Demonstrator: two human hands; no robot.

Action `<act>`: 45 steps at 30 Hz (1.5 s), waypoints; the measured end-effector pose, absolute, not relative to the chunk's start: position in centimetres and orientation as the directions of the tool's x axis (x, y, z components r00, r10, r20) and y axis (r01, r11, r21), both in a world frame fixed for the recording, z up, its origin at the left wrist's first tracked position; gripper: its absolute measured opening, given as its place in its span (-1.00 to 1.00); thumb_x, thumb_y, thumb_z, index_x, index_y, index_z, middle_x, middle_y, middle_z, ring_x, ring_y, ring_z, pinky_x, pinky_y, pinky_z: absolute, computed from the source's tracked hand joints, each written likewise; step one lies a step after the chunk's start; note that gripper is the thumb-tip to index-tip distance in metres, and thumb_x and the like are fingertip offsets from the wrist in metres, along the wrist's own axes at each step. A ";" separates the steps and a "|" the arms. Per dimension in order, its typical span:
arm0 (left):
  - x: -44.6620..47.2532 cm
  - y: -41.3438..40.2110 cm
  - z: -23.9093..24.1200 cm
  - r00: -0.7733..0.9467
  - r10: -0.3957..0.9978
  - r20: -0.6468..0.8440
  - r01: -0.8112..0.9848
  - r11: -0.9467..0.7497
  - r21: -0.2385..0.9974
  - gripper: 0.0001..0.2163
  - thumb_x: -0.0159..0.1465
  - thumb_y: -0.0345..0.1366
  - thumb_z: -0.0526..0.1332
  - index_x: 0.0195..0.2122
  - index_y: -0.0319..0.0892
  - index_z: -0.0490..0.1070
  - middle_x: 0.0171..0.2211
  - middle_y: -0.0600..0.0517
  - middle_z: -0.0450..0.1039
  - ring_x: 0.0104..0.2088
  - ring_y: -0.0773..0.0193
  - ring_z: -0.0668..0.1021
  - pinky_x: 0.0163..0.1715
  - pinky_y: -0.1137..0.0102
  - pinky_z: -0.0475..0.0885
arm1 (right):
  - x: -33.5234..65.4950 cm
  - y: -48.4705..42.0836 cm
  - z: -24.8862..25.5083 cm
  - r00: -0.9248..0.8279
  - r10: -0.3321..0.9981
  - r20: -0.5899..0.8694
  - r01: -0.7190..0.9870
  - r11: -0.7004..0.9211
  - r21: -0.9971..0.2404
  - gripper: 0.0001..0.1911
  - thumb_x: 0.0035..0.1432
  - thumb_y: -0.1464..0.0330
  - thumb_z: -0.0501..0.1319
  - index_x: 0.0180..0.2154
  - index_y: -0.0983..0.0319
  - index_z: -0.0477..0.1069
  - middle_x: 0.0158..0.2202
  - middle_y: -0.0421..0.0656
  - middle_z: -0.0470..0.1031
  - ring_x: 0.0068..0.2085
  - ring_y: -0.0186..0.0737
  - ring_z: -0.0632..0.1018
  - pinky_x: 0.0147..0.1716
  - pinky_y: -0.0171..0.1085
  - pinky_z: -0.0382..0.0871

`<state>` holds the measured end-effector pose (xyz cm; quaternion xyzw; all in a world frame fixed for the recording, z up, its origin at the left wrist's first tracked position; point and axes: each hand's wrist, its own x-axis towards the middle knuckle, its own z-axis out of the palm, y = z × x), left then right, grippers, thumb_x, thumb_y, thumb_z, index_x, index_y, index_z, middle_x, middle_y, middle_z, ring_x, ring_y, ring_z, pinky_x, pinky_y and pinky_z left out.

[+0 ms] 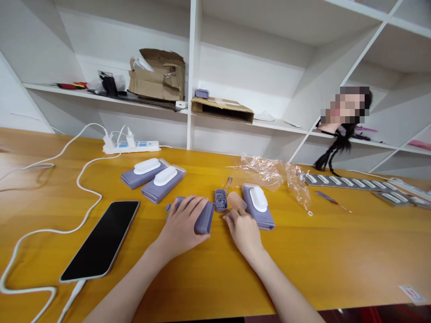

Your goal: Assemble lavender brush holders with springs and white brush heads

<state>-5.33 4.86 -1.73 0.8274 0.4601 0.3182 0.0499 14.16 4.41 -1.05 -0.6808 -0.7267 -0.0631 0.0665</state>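
My left hand [184, 223] lies over a purple device casing [204, 219] on the yellow table, its fingers curled round the casing's top. My right hand [243, 228] rests just right of it, fingers bent, pressing on a small beige part [235, 200]. Between the hands stands a small purple cap piece [221, 199] with a spring [228, 182] behind it. A purple device with a white pad [258, 205] lies against the right hand's far side. Two more purple devices with white pads [144, 172] [163, 182] lie to the left.
A black phone [101, 239] on a white cable lies at the left, with a white power strip [131, 146] behind. Crumpled clear plastic [273, 172], a small screwdriver [332, 201] and trays of white parts [346, 182] lie at the right. Shelves hold cardboard boxes [158, 75].
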 end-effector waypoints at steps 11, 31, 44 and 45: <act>-6.3 6.5 0.3 -0.279 0.955 -0.102 -0.602 -0.091 0.793 -0.64 0.13 -0.08 0.16 -0.10 -0.13 0.41 -0.07 -0.01 0.46 -0.02 0.11 0.46 -0.13 0.36 0.41 | 13.6 3.6 -2.1 -0.058 0.971 0.232 0.998 0.047 0.050 -0.53 0.13 0.23 0.11 0.04 0.32 0.25 -0.09 0.06 0.37 -0.10 0.05 0.38 -0.25 -0.14 0.29; -4.7 6.9 -2.0 0.154 0.902 -0.404 -0.713 0.384 0.587 -0.76 0.14 -0.15 0.16 -0.31 -0.23 0.43 -0.38 -0.07 0.53 -0.41 0.17 0.58 -0.31 0.28 0.48 | 11.4 1.4 -2.0 -0.296 0.890 0.348 0.648 0.455 -0.611 -0.35 0.12 0.33 0.12 0.21 0.26 -0.03 0.11 0.07 0.25 0.10 -0.02 0.31 0.02 -0.02 0.28; -4.3 6.2 -1.5 0.141 0.894 -0.426 -0.754 0.376 0.539 -0.72 0.12 -0.08 0.17 -0.36 -0.22 0.42 -0.46 -0.01 0.52 -0.47 0.22 0.56 -0.38 0.33 0.48 | 9.9 3.3 -3.8 -0.451 0.876 0.170 0.101 0.239 -0.966 -0.23 0.10 0.32 0.17 0.26 0.13 -0.18 0.28 -0.05 -0.02 0.25 -0.17 0.12 0.14 -0.08 0.11; -4.2 6.2 -1.6 0.123 0.892 -0.436 -0.757 0.368 0.540 -0.74 0.12 -0.09 0.17 -0.37 -0.21 0.41 -0.46 0.00 0.52 -0.48 0.22 0.56 -0.39 0.33 0.47 | 9.9 3.2 -4.0 -0.444 0.882 0.160 0.137 0.243 -0.960 -0.24 0.12 0.33 0.15 0.26 0.14 -0.19 0.28 -0.06 -0.02 0.25 -0.19 0.10 0.16 -0.08 0.07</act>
